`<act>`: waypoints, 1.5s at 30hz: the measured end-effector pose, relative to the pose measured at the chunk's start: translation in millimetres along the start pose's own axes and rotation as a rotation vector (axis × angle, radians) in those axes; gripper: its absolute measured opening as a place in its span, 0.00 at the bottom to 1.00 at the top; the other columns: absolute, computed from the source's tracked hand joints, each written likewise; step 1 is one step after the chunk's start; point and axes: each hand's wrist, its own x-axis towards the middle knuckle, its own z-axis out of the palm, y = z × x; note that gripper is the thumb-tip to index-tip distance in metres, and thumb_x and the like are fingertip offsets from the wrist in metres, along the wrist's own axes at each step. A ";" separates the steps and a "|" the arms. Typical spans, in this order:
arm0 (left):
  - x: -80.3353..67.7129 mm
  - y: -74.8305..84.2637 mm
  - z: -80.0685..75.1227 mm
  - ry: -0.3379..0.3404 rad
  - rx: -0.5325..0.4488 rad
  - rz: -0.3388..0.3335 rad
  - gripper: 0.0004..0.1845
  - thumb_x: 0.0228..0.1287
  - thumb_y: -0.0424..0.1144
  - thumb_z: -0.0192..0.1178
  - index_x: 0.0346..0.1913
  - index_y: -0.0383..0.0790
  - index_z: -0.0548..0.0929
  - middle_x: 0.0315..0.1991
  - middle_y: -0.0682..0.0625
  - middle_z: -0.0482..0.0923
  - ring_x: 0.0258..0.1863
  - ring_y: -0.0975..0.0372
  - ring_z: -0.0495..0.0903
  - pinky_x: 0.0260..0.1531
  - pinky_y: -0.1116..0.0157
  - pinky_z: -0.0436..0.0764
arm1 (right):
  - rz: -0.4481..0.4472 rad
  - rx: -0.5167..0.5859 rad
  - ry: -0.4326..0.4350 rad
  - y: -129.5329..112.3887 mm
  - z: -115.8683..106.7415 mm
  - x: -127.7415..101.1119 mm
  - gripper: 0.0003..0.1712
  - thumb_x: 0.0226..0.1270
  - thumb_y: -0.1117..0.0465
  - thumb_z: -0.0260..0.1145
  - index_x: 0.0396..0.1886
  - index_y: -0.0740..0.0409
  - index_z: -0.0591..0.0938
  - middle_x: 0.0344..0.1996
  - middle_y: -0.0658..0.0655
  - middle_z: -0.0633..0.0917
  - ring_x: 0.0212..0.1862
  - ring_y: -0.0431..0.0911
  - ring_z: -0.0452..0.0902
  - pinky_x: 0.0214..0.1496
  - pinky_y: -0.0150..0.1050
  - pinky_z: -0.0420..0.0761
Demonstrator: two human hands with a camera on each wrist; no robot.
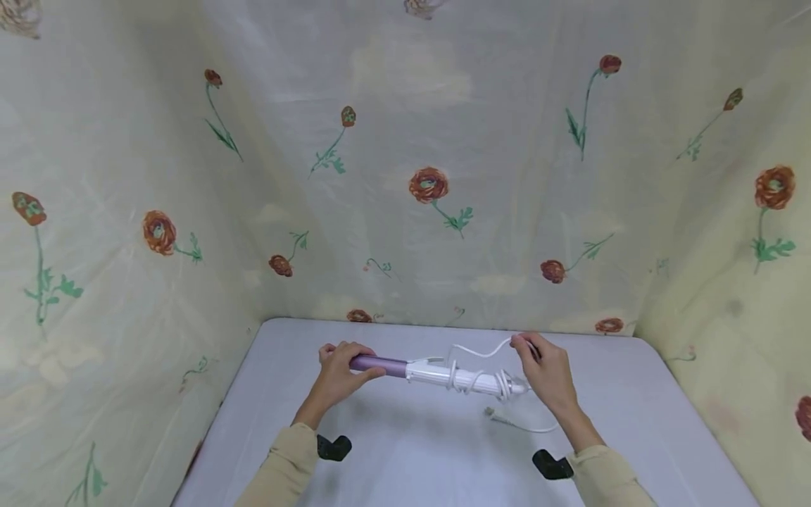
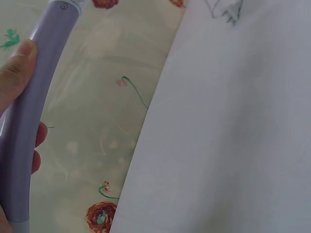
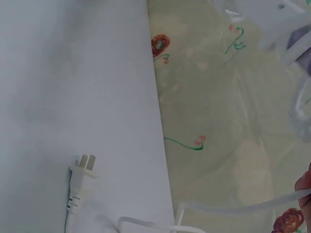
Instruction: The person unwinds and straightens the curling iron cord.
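My left hand (image 1: 342, 371) grips the purple handle (image 1: 393, 367) of a hair curling iron, held above the table. In the left wrist view, the thumb lies along the handle (image 2: 36, 97) and fingertips show on its other side. The iron's white barrel (image 1: 427, 373) points right, with loops of white cord (image 1: 484, 355) wound round it. My right hand (image 1: 550, 373) pinches the cord beyond the barrel's tip. A free length of cord hangs below that hand, ending in a white two-pin plug (image 3: 80, 182) low over the table.
The white table (image 1: 405, 465) has rounded far corners. Flower-patterned sheeting (image 1: 380, 211) hangs close behind the table and along both sides. Black straps (image 1: 334, 448) show at both sleeve cuffs.
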 end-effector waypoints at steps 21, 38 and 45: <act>7.8 6.7 1.7 0.202 0.052 -0.066 0.22 0.48 0.56 0.70 0.42 0.47 0.83 0.38 0.51 0.83 0.39 0.58 0.74 0.55 0.47 0.47 | 0.120 -0.218 -0.628 30.0 54.7 -74.3 0.06 0.61 0.56 0.66 0.31 0.52 0.87 0.28 0.47 0.84 0.30 0.39 0.78 0.33 0.34 0.76; 9.0 14.7 13.0 0.189 0.087 -0.028 0.22 0.47 0.56 0.70 0.40 0.46 0.82 0.36 0.52 0.83 0.37 0.59 0.73 0.54 0.46 0.48 | 0.302 0.530 -0.556 -20.4 64.9 -63.6 0.21 0.74 0.65 0.48 0.64 0.63 0.69 0.50 0.65 0.81 0.43 0.54 0.83 0.49 0.34 0.77; 8.7 15.6 12.4 0.178 0.088 -0.049 0.22 0.47 0.57 0.70 0.40 0.47 0.83 0.36 0.52 0.83 0.38 0.60 0.73 0.54 0.48 0.48 | 0.415 0.478 -0.492 -21.2 75.4 -65.9 0.29 0.77 0.57 0.46 0.73 0.49 0.52 0.35 0.65 0.83 0.17 0.45 0.74 0.25 0.37 0.77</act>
